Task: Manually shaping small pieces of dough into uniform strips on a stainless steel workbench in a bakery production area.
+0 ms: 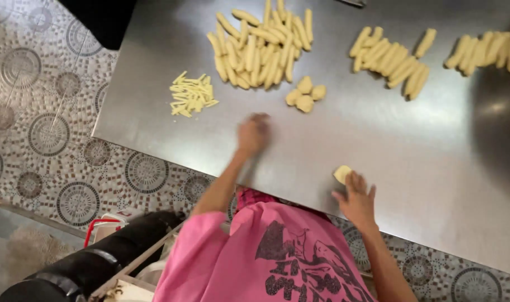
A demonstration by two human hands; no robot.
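Note:
My left hand [253, 133] is blurred with motion and rests low on the steel table [411, 151], just below three small dough balls [305, 94]. Whether anything lies under its palm is hidden. My right hand [355, 197] lies flat near the table's front edge with its fingers spread, and the fingertips touch a small pale dough piece [342, 173]. Behind the balls is a big heap of rolled dough sticks [260, 47]. A small pile of thin dough strips [191, 95] lies to the left of my left hand.
Two more groups of dough sticks lie at the back, one in the middle right [392, 59] and one at the far right [487, 50]. A patterned tile floor [48, 128] surrounds the table. A black roll [98, 257] sits at the lower left.

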